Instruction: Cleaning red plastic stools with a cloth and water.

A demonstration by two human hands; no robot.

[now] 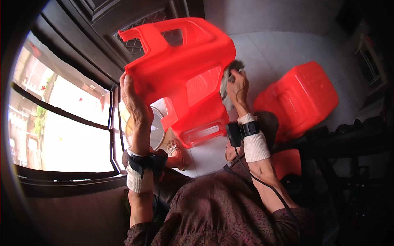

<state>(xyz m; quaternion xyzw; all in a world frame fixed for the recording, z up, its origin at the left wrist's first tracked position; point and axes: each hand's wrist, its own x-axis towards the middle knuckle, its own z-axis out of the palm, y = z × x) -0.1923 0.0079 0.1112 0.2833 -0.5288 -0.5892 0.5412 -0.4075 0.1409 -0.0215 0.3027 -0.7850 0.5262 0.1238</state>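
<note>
A red plastic stool is held up on its side before me, its cut-out legs towards the left. My left hand grips it by the leg end, thumb on the near edge. At the opposite end, my right hand holds a crumpled grey cloth against the stool's seat end. Part of the cloth is hidden by the fingers. A second red plastic stool rests to the right of my right hand.
Below the held stool, a round basin stands on the tiled floor, partly behind my left arm. A dark-framed glass door or window lies left. Another red plastic piece is by my right forearm. A cable runs along that arm.
</note>
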